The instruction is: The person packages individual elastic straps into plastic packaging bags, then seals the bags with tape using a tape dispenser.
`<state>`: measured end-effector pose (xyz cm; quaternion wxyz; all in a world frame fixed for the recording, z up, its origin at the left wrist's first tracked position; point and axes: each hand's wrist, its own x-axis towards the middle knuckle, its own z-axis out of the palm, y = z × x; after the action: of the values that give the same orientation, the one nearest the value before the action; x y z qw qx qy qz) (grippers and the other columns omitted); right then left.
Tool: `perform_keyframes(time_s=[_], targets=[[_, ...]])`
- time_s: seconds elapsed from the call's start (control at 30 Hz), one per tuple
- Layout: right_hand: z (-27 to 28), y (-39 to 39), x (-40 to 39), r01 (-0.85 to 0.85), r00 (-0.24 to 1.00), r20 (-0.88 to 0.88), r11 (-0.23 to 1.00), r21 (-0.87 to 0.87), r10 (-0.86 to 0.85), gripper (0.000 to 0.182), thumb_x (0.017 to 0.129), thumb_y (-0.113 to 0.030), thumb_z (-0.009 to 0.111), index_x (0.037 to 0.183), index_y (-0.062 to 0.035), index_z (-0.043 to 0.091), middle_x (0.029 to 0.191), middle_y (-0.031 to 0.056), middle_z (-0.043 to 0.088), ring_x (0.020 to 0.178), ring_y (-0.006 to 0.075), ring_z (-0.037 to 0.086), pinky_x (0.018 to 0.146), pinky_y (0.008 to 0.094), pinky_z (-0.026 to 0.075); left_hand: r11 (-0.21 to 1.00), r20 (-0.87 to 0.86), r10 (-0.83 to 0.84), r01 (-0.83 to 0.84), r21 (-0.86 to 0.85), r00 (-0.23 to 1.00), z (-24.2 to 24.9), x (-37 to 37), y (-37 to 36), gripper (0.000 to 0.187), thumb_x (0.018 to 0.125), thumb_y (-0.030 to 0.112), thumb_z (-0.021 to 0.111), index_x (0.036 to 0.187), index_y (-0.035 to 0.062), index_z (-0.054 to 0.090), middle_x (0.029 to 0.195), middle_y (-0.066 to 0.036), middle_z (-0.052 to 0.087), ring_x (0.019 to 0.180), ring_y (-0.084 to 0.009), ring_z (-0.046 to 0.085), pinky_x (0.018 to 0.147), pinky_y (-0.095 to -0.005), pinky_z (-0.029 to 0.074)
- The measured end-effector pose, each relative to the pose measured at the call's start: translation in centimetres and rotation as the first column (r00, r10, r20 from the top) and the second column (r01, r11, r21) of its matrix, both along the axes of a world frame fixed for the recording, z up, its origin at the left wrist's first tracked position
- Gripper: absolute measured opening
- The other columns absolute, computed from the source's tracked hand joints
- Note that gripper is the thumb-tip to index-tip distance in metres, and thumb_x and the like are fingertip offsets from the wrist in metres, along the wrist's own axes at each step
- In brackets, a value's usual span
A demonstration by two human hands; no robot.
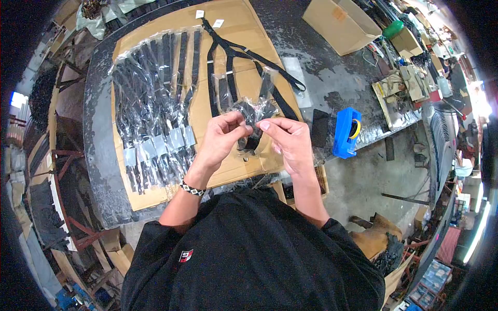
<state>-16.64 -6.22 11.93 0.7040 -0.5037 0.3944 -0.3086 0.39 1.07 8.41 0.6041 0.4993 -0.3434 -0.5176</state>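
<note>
My left hand (222, 140) and my right hand (291, 144) are close together over the front of a cardboard sheet (259, 31). Both pinch with thumb and forefinger at a clear plastic bag (266, 85), crumpled between them. Dark strap material shows through the bag. Just beyond lies a pair of black suspenders (226, 47), its straps spreading toward me, with white tags (218, 23) near its far end. To the left, several bagged black straps (161, 93) lie side by side, grey patches (162, 145) near their lower ends.
A blue tape dispenser (343, 136) with yellow tape stands at the table's right edge. An open cardboard box (342, 26) sits at the far right of the dark, worn table (332, 78). Cluttered shelves and racks line both sides.
</note>
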Motion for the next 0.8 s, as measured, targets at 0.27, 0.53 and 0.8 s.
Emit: perform_keyframes(time_s=[0.27,0.53,0.8], targets=[[-0.3,0.1,0.3,0.018,0.999,-0.029,0.991,-0.135,-0.022,0.016,0.090,-0.013,0.075,0.098,0.0011,0.076,0.074,-0.0023,0.067,0.054,-0.0003,0.045,0.048,0.0175,0.031,1.000,-0.009,0.009,-0.009,0.013,1.000,0.7,-0.2,0.1,0.004,0.090,0.004,0.065,0.087,0.0019,0.063,0.082,0.004,0.059,0.082,-0.0057,0.061,0.077,-0.0224,0.049],[-2.3,0.4,0.6,0.027,0.997,-0.055,0.942,-0.334,-0.048,0.010,0.087,-0.007,0.075,0.095,-0.0019,0.072,0.066,-0.0098,0.051,0.060,0.0002,0.041,0.053,0.0206,0.032,1.000,0.016,0.009,-0.009,0.010,1.000,0.8,-0.3,0.2,0.007,0.088,0.004,0.068,0.084,0.0033,0.062,0.080,0.005,0.058,0.078,-0.0037,0.056,0.073,-0.0215,0.046],[-1.3,1.4,1.0,0.064,0.985,-0.101,0.832,-0.551,-0.143,0.025,0.084,-0.005,0.076,0.109,-0.0039,0.068,0.062,-0.0061,0.041,0.057,0.0033,0.036,0.051,0.0236,0.029,1.000,-0.025,0.011,-0.012,-0.017,1.000,0.5,-0.4,0.2,0.006,0.088,0.004,0.068,0.086,0.0032,0.063,0.081,0.005,0.058,0.080,-0.0041,0.057,0.076,-0.0216,0.046]])
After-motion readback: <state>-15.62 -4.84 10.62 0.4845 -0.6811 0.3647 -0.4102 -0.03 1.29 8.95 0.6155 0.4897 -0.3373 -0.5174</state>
